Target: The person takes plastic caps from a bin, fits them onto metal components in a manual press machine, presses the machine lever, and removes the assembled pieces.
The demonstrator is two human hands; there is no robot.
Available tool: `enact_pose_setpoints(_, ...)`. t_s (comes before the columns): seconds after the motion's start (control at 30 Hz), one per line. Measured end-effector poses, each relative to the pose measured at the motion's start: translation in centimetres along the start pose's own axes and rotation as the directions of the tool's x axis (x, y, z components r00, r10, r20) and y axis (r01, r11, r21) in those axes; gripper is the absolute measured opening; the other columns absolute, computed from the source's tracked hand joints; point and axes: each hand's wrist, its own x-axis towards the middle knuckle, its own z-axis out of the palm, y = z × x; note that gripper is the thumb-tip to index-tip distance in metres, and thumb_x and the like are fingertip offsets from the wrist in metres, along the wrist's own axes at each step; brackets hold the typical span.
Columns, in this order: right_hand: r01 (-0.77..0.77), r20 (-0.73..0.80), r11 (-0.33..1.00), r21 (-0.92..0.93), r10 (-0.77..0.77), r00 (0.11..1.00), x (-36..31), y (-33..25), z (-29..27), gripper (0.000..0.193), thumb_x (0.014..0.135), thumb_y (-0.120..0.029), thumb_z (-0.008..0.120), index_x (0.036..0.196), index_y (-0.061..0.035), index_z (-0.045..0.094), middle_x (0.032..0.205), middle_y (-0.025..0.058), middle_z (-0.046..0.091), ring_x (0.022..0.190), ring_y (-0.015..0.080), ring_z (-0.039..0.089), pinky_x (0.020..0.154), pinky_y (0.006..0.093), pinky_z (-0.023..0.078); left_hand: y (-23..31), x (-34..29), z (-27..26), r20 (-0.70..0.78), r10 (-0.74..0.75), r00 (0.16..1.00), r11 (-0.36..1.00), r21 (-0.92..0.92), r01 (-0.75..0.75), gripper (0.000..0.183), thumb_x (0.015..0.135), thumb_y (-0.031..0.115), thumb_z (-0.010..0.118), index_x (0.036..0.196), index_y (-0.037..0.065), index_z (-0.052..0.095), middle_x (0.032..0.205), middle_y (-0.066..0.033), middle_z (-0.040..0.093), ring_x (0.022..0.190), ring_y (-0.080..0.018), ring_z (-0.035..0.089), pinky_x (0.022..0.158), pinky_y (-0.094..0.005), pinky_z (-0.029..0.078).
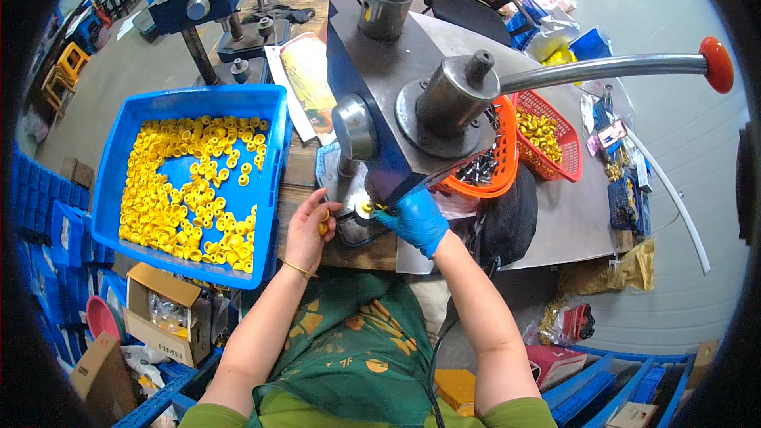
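My left hand (305,230), bare with a bangle at the wrist, has its fingers curled round a small yellow cup-shaped part (323,227). It is just left of the base of a blue-and-steel hand press (372,115). My right hand (418,222), in a blue glove, reaches in under the press head with its fingertips pinched at another small yellow part (368,208) on a pale round seat. The press head partly hides those fingertips. A lever with a red knob (717,65) sticks out to the right of the press.
A blue tray (107,190) of loose yellow cups stands at left. Right of the press are an orange basket (507,170) with dark parts and a red basket (572,143) with brass-and-yellow pieces. A second press (194,8) stands at the back left; an open cardboard box (158,341) is below the tray.
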Motion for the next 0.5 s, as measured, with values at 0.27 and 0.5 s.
enact_pose_setpoints(0.27, -0.170, 0.166, 0.964, 0.205, 0.137, 0.977, 0.2, -0.3, 0.7, 0.047, 0.070, -0.019, 0.070, 0.110, -0.0026, 0.050, 0.100, 0.0160, 0.056, 0.089, 0.0293, 0.055, 0.076, 0.0338, 0.044, -0.3, -0.3, 0.7, 0.034, -0.009, 0.999, 0.999, -0.046, 0.011, 0.028, 0.084, 0.005, 0.044, 0.112, 0.003, 0.050, 0.097, -0.0067, 0.056, 0.065, -0.0076, 0.048, 0.054, -0.0179, 0.039)
enact_pose_setpoints(0.5, -0.263, 0.077, 0.947, 0.184, 0.253, 0.964, 0.8, 0.3, -5.6, 0.029, 0.067, -0.014, 0.067, 0.093, -0.0026, 0.058, 0.083, 0.0200, 0.059, 0.073, 0.0324, 0.058, 0.066, 0.0364, 0.046, -0.7, -0.4, 1.7, 0.039, 0.000, 0.999, 0.999, 0.036, -0.001, 0.029, 0.083, 0.005, 0.048, 0.113, 0.003, 0.051, 0.096, -0.0054, 0.057, 0.065, -0.0077, 0.050, 0.055, -0.0178, 0.041)
